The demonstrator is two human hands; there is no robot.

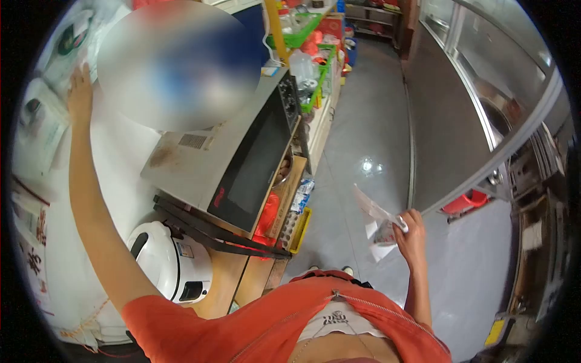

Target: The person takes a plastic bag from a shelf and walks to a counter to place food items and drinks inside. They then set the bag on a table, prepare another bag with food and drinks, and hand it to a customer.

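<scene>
My left hand (79, 94) reaches high up on the left, fingers spread flat against papers or packets (41, 124) pinned to the white wall. My right hand (411, 233) is low on the right, closed on a clear plastic bag with a white paper slip (376, 221) that sticks out to the left. I wear an orange zipped top.
A grey microwave oven (233, 160) stands on a dark shelf rack (212, 233), with a white rice cooker (172, 260) below. Shelves with green baskets (302, 33) run along the aisle. A steel counter (484, 121) lines the right side. Grey floor (357, 139) lies between them.
</scene>
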